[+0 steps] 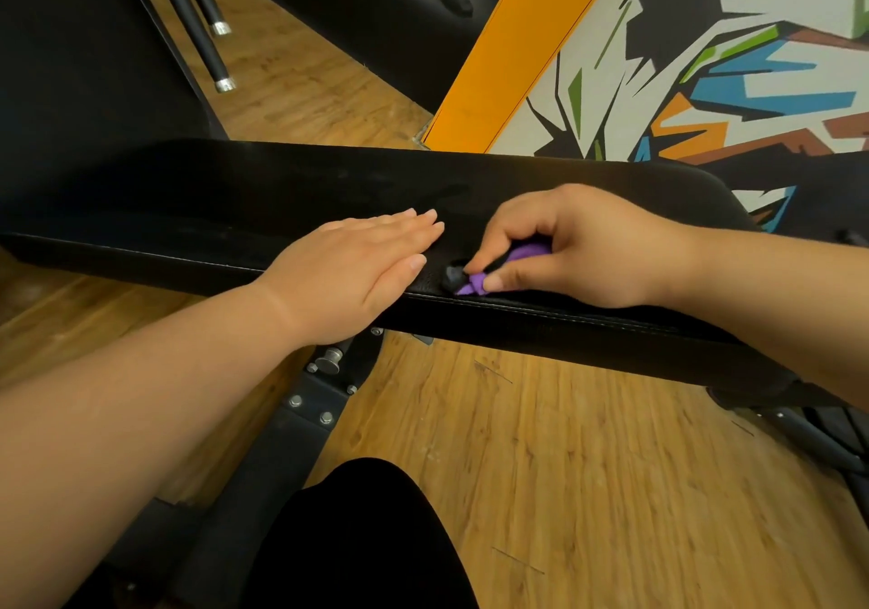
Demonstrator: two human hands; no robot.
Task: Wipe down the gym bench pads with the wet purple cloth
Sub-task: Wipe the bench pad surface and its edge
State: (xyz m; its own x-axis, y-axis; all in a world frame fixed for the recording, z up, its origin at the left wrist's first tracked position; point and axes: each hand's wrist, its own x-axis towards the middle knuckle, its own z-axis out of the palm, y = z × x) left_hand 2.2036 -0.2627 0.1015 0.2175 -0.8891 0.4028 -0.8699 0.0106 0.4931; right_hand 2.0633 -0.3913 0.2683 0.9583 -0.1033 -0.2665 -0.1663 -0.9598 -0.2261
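A long black bench pad (225, 194) runs across the middle of the head view, above a wooden floor. My left hand (357, 269) lies flat on the pad near its front edge, fingers straight and together. Just to its right, my right hand (564, 251) grips a bunched purple cloth (526, 253) against the pad. Only small bits of the cloth show between the fingers and thumb; the rest is hidden in the hand.
The bench's black metal frame (310, 401) with bolts stands under the pad. A second black pad (80, 58) and chrome-tipped bars (221, 58) are at the upper left. An orange-edged wall with a colourful mural (705, 67) rises behind. My dark-clothed knee (367, 538) is at the bottom.
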